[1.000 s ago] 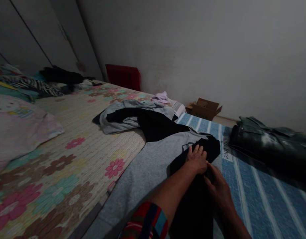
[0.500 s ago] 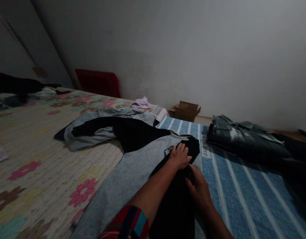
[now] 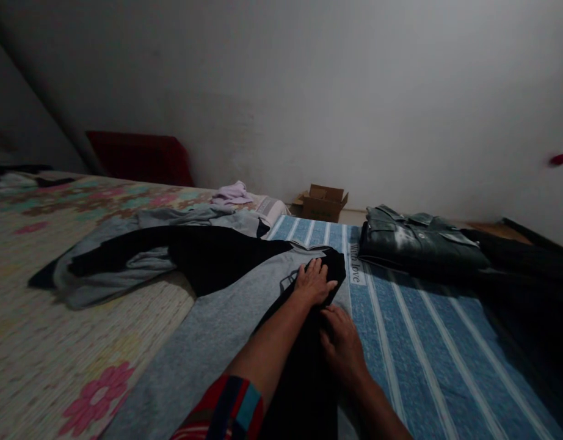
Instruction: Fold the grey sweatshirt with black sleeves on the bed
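Note:
A grey sweatshirt with black sleeves lies spread on the bed, one sleeve folded down over its body and the other stretched out to the left. My left hand rests flat on the folded shoulder, fingers spread. Just below and to the right, my right hand has its fingers curled at the outer edge of that sleeve, thumb and fingers close together on the black cloth. Its fingertips are partly hidden in the dim light.
A blue striped mat lies under the garment, beside a flowered bed cover. Folded dark green clothing sits at right. Beyond are a cardboard box, a light purple cloth and a dark red object by the wall.
The view has turned to the right, so everything shifts left in the picture. Both hands stay at nearly the same places on the black sleeve.

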A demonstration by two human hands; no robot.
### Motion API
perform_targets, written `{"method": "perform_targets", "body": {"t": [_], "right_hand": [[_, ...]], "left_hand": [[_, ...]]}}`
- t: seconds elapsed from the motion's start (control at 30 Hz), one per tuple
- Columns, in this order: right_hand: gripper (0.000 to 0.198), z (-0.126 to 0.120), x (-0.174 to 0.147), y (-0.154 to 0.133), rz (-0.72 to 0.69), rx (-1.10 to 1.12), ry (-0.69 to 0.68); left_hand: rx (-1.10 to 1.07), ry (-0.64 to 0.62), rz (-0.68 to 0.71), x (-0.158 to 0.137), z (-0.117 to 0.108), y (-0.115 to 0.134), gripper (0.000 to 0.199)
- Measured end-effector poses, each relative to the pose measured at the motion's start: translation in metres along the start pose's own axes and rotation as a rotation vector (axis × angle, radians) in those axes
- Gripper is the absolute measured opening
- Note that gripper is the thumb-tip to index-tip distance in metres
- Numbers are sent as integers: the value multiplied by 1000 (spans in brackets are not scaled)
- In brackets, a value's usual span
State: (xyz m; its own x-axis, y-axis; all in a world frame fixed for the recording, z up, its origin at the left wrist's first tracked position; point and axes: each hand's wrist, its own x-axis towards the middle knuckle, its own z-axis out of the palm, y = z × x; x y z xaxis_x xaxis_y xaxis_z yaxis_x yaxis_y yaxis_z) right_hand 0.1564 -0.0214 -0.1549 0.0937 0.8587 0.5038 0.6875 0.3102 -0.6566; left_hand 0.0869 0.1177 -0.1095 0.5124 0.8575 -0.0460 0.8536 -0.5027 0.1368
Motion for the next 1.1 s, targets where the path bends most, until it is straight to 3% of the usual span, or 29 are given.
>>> {"method": "perform_targets", "body": {"t": [0.2, 0.43, 0.67, 1.1], "right_hand": [[40, 0, 3, -4, -22, 4, 11], [42, 0, 5, -6, -52, -12, 17], [42, -2, 7, -7, -46, -34, -44], [47, -6, 8, -10, -44, -43, -59]], "left_hand": [[28, 76, -17, 5, -8, 16, 55], [5, 23, 218, 25, -4, 30, 42], [-24, -84, 177, 38, 5, 29, 58], [-29, -97, 137, 41, 5, 30, 64]]}}
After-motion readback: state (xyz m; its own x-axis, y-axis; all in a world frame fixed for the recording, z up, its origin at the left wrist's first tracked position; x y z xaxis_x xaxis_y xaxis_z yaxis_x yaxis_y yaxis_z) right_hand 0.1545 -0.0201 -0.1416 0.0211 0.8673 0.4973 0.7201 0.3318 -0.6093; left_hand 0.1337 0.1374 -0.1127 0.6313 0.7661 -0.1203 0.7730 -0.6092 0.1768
